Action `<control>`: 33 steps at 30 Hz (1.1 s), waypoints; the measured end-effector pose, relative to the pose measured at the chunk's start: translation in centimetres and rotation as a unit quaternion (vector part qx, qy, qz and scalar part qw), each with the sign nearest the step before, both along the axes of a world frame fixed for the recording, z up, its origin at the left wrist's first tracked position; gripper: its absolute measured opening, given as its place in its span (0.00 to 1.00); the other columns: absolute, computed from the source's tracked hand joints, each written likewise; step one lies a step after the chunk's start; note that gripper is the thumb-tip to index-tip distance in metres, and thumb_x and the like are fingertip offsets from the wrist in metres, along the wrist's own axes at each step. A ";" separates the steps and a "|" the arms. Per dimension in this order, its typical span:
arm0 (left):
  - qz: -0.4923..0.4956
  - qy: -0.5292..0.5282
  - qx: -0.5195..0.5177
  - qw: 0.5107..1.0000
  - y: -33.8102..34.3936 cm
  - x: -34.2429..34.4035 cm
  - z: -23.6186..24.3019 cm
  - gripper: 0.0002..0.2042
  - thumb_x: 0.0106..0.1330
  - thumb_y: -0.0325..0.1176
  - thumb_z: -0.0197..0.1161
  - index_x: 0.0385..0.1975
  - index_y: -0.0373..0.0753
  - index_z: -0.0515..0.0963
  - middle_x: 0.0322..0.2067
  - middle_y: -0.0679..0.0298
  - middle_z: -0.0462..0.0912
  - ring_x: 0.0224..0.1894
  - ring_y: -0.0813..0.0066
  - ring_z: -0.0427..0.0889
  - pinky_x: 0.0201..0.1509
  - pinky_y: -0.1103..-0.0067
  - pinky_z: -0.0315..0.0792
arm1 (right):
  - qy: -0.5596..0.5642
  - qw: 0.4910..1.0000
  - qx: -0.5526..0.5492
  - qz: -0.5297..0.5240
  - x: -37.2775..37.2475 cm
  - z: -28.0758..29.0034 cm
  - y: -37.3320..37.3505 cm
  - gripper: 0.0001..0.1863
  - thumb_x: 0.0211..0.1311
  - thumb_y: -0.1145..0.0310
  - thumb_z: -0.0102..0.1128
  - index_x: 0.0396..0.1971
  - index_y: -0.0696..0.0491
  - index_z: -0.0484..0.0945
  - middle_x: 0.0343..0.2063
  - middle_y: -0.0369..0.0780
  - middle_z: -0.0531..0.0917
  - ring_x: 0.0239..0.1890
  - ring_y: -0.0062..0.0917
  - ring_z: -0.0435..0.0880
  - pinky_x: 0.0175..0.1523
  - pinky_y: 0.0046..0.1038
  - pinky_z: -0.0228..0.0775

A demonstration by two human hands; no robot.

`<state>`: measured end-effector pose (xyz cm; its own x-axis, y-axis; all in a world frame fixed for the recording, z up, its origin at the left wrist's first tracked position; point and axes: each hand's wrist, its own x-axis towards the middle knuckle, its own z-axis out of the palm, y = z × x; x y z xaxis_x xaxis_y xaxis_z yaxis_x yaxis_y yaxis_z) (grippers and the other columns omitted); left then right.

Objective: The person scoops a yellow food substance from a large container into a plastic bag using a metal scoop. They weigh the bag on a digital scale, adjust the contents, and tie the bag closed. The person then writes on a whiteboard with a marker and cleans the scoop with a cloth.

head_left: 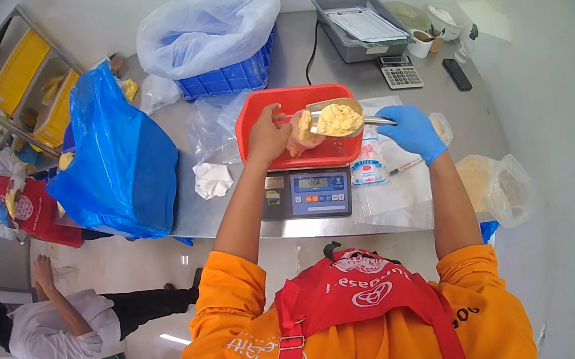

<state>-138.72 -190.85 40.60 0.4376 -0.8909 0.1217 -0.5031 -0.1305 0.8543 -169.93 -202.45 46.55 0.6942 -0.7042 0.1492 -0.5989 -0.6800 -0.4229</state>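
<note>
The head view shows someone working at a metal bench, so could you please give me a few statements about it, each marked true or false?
1. The gloved right hand grips a metal scoop. True.
2. The scoop is empty. False: it carries yellow powder.
3. The left hand wears a blue glove. False: the left hand is bare.
4. The keypad of the scale is nearer the person than the red tray. True.
5. The calculator is left of the blue crate. False: the calculator is right of the blue crate.
</note>
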 end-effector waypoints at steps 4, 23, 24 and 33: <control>0.008 0.021 -0.065 0.998 0.7 1.8 -0.3 0.27 0.59 0.30 0.63 0.60 0.34 0.69 0.50 0.53 0.82 0.46 0.66 0.84 0.51 0.73 0.77 | -0.100 0.992 0.075 -0.005 -2.6 1.4 1.1 0.16 0.55 0.64 0.66 0.42 0.56 0.83 0.33 0.44 0.86 0.34 0.34 0.84 0.42 0.33 0.74; 0.055 -0.004 -0.068 0.996 1.5 -0.4 1.9 0.26 0.60 0.37 0.66 0.58 0.34 0.70 0.44 0.58 0.83 0.35 0.70 0.84 0.43 0.73 0.76 | -0.137 0.985 0.098 -0.049 -4.2 1.0 3.3 0.16 0.55 0.64 0.66 0.42 0.56 0.83 0.32 0.45 0.86 0.34 0.36 0.84 0.42 0.33 0.74; 0.053 -0.052 -0.044 0.996 1.2 -0.6 1.5 0.25 0.60 0.38 0.66 0.55 0.33 0.72 0.43 0.56 0.83 0.36 0.67 0.84 0.43 0.72 0.76 | -0.123 0.989 0.079 -0.040 -3.5 0.5 3.0 0.16 0.55 0.63 0.66 0.42 0.54 0.84 0.33 0.44 0.86 0.35 0.37 0.84 0.42 0.34 0.74; 0.008 -0.154 0.136 0.978 -1.6 0.5 -0.5 0.13 0.55 0.39 0.63 0.29 0.33 0.80 0.31 0.49 0.84 0.37 0.53 0.84 0.42 0.65 0.76 | 0.058 0.996 -0.040 -0.048 2.7 -0.7 2.9 0.13 0.56 0.60 0.65 0.40 0.47 0.85 0.35 0.41 0.86 0.39 0.39 0.84 0.44 0.40 0.75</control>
